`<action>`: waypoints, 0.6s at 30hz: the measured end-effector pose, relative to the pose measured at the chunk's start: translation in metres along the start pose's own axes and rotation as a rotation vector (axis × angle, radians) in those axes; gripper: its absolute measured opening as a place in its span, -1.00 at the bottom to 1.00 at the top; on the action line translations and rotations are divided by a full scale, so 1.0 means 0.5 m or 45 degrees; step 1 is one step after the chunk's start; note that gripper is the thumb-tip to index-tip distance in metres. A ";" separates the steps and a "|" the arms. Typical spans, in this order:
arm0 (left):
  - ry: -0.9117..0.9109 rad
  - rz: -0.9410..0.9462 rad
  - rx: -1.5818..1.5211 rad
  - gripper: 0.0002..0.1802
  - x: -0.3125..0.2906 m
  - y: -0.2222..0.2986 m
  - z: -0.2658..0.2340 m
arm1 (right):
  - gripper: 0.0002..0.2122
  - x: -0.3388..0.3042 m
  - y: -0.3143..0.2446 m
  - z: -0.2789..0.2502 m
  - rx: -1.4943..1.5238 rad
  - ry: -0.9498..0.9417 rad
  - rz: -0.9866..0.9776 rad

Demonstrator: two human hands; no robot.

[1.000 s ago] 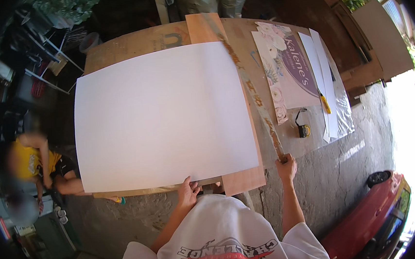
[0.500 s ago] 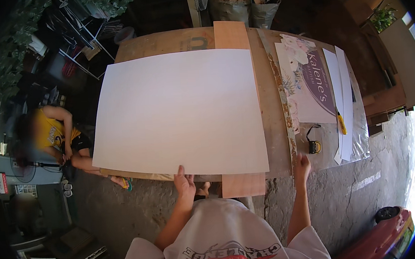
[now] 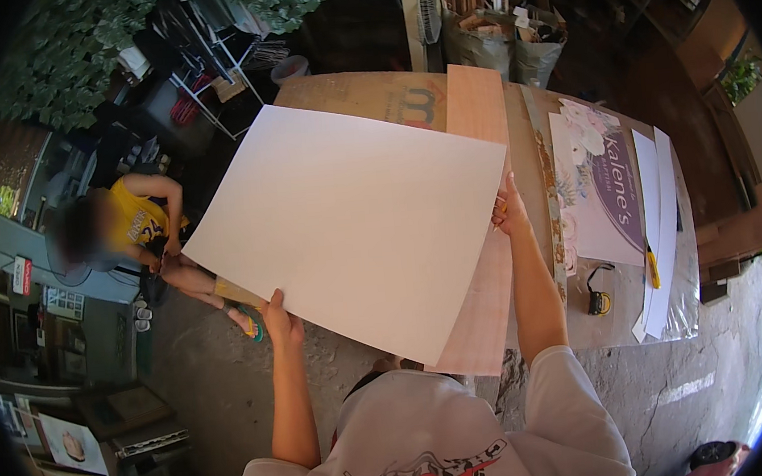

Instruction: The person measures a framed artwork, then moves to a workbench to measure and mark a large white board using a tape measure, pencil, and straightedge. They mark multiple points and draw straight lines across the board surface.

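A large white board (image 3: 354, 231) lies turned at an angle over the work table (image 3: 333, 89), its near corner pointing toward my body. My left hand (image 3: 283, 321) grips its near left edge, thumb on top and the other fingers underneath. On the right edge, near the far corner, my right hand (image 3: 510, 210) is closed round the board with the thumb up. Beneath the board, a long light-brown wooden plank (image 3: 476, 101) runs from the far side of the table to the near side.
Right of the plank lie a printed floral sign (image 3: 605, 184), a black-and-yellow tape measure (image 3: 599, 301), a yellow cutter (image 3: 653, 268) and white strips (image 3: 663, 216). A seated person in a yellow shirt (image 3: 142, 212) is at the left. Sacks of wood scraps (image 3: 484, 42) stand behind the table.
The board has turned clockwise from lying nearly square on the table. My right hand has moved from beside the tape measure to the board's right edge; my left hand has shifted left along the edge.
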State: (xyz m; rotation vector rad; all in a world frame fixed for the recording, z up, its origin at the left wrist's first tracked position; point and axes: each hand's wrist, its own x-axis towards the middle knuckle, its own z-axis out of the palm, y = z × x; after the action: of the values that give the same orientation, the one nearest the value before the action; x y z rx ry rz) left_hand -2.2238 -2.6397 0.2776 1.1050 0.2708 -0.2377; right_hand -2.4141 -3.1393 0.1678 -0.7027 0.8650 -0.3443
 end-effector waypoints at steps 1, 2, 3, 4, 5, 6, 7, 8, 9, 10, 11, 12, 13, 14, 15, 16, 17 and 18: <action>-0.013 -0.012 0.006 -0.47 0.008 -0.003 -0.004 | -0.35 0.018 -0.002 0.015 -0.158 0.100 -0.001; -0.014 -0.011 0.003 -0.47 0.015 -0.006 -0.005 | -0.41 0.031 -0.001 0.024 -0.311 0.256 -0.026; 0.021 -0.034 0.002 -0.47 0.020 -0.006 -0.003 | -0.49 0.043 0.011 0.040 -0.281 0.331 -0.105; -0.033 0.031 -0.003 -0.47 0.021 -0.005 0.002 | -0.57 0.055 0.025 0.062 -0.245 0.458 -0.207; -0.043 0.071 -0.002 -0.47 0.017 -0.003 0.009 | -0.64 0.060 0.030 0.073 -0.164 0.568 -0.246; -0.041 0.115 -0.005 -0.47 0.009 0.002 0.017 | -0.68 0.060 0.028 0.078 -0.437 0.665 -0.433; -0.069 0.153 0.006 -0.46 0.001 0.010 0.029 | -0.71 0.059 0.023 0.086 -0.668 0.738 -0.559; -0.087 0.198 0.013 -0.46 -0.006 0.021 0.043 | -0.75 0.051 0.016 0.092 -0.882 0.846 -0.652; -0.104 0.255 0.019 -0.46 -0.016 0.032 0.056 | -0.74 0.040 0.007 0.097 -0.966 0.827 -0.783; -0.098 0.254 0.037 -0.46 -0.031 0.043 0.068 | -0.71 0.025 -0.007 0.100 -1.030 0.847 -0.884; -0.092 0.265 0.053 -0.45 -0.046 0.051 0.078 | -0.69 0.007 -0.021 0.102 -1.092 0.868 -0.985; -0.117 0.306 0.059 -0.45 -0.060 0.055 0.088 | -0.70 -0.016 -0.035 0.098 -1.085 0.858 -1.024; -0.112 0.275 0.074 -0.44 -0.076 0.057 0.094 | -0.71 -0.045 -0.048 0.087 -1.079 0.852 -1.062; -0.139 0.276 0.073 -0.44 -0.094 0.055 0.096 | -0.72 -0.071 -0.058 0.078 -1.065 0.824 -1.115; -0.192 0.302 0.055 -0.44 -0.108 0.051 0.099 | -0.75 -0.099 -0.064 0.066 -0.960 0.846 -1.235; -0.210 0.273 0.074 -0.42 -0.119 0.046 0.102 | -0.76 -0.127 -0.072 0.050 -0.892 0.842 -1.313; -0.249 0.269 0.077 -0.41 -0.128 0.041 0.104 | -0.76 -0.156 -0.081 0.029 -0.804 0.812 -1.392; -0.247 0.240 0.086 -0.40 -0.134 0.034 0.107 | -0.76 -0.183 -0.084 0.010 -0.674 0.770 -1.422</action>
State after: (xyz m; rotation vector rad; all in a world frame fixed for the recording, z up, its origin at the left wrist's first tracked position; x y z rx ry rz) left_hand -2.2764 -2.6768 0.3366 1.1574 -0.0144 -0.1852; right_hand -2.4661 -3.1181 0.2513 -1.6070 1.0722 -1.4100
